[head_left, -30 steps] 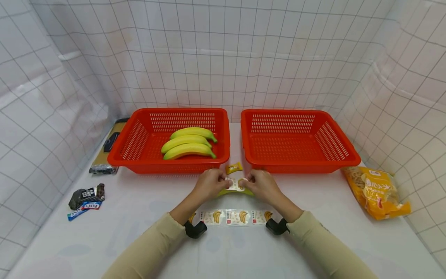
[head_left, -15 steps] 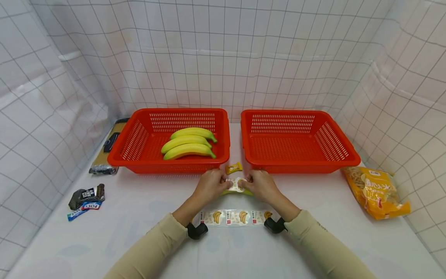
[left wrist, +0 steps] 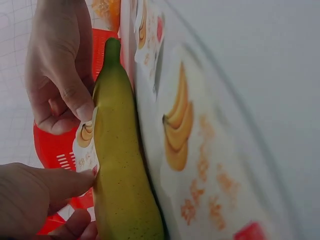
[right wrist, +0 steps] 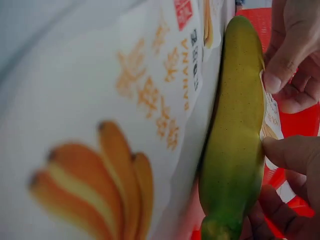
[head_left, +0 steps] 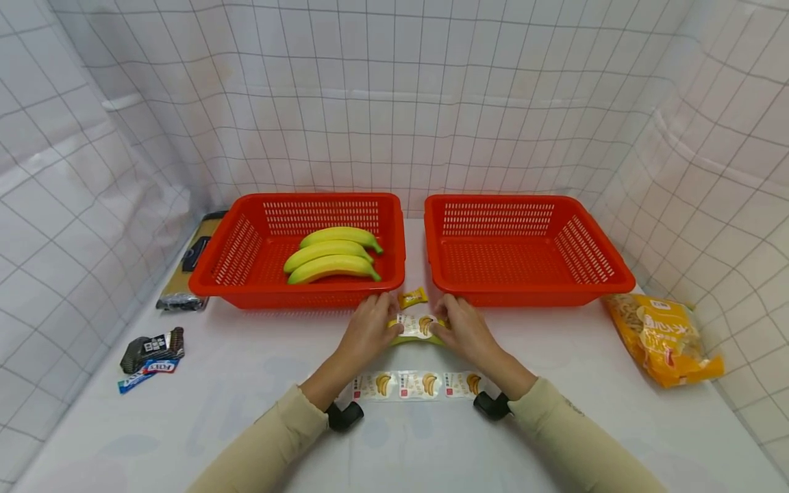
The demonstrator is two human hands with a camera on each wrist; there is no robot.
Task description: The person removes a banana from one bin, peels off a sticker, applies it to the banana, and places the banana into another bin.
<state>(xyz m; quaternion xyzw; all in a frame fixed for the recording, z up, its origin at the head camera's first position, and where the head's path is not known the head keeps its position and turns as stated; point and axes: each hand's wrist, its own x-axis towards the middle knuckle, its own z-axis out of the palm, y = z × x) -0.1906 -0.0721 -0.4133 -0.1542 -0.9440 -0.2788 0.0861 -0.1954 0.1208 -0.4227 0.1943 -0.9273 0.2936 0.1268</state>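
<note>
In the head view, a single banana [head_left: 405,340] lies crosswise on the table in front of the baskets. A white label [head_left: 416,326] printed with bananas sits on its upper side. My left hand [head_left: 368,329] holds the banana's left part, thumb at the label's left end and fingers on the far side. On the other end, my right hand [head_left: 464,333] holds it likewise, its thumb by the label's right edge. Both wrist views show the thumbs touching the label [left wrist: 86,145], [right wrist: 271,117] along the banana's side. A strip of similar labels [head_left: 419,385] lies nearer the body.
Several bananas [head_left: 333,267] rest in the left red basket [head_left: 296,298]; another red basket [head_left: 530,299] stands to its right. A small yellow packet [head_left: 413,298] lies between them. Dark and blue packets [head_left: 152,350] lie left, an orange bag [head_left: 668,339] right.
The thumbs and fingers pinched the label's ends over the banana before; now they have spread apart, uncovering more of the label, and the hands reach around the banana.
</note>
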